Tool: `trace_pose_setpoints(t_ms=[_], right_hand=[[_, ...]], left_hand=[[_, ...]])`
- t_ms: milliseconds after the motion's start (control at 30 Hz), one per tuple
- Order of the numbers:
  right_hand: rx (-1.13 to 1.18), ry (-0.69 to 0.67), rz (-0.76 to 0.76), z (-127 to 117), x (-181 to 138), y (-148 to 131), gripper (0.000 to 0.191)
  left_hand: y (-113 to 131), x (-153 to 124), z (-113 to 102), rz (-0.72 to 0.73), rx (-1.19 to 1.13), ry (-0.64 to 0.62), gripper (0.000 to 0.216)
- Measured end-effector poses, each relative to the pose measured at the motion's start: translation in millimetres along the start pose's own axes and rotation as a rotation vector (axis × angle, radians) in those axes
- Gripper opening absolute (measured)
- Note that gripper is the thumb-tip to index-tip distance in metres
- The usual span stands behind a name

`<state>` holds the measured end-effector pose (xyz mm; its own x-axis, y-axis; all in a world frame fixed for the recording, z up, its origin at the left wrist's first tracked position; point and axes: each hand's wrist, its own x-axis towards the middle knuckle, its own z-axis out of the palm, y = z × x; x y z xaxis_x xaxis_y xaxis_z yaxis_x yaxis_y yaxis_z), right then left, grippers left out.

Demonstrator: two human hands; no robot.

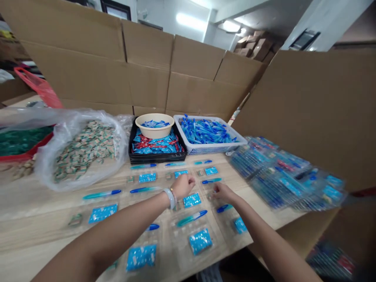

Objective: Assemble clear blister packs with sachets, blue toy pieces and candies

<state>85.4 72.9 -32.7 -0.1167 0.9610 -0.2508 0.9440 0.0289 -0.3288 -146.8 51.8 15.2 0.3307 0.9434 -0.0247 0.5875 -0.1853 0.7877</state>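
My left hand is over the middle of the table with its fingers curled together; whatever is in them is hidden. My right hand pinches low over a clear plastic tray, near a small blurred piece at its fingertips. Between the hands lies a blue dotted packet. Several clear trays are laid in rows, holding blue-capped pens, blue packets and small beige-green pieces. A bracelet sits on my left wrist.
A plastic bag of beige-green pieces stands left. At the back are a black tray of packets, a cream bowl on it, and a white basket of blue pieces. Filled packs pile right. Cardboard walls enclose the table.
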Motion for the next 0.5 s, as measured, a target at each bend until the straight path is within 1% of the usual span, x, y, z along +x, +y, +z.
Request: trace_pose_setpoints(t_ms=[133,200,400,500], right_hand=[[-0.014,0.002,-0.095,-7.5,-6.1,-1.5,0.010],[-0.030,-0.004,-0.142,-7.6,-8.9,-4.8,0.007],[-0.103,-0.033,-0.219,1.2,-15.0,-18.9,0.022],[-0.142,-0.045,-0.271,0.1,-21.6,-23.0,0.025]], left_hand=[[-5.6,-16.1,-17.1,0.017,-0.042,0.040,0.019],[-9.2,-19.8,-20.7,0.020,-0.048,0.046,0.020],[-15.0,-20.8,-15.3,0.056,-0.072,0.037,0.019],[-17.9,-18.8,-12.1,0.062,-0.072,0.038,0.020]])
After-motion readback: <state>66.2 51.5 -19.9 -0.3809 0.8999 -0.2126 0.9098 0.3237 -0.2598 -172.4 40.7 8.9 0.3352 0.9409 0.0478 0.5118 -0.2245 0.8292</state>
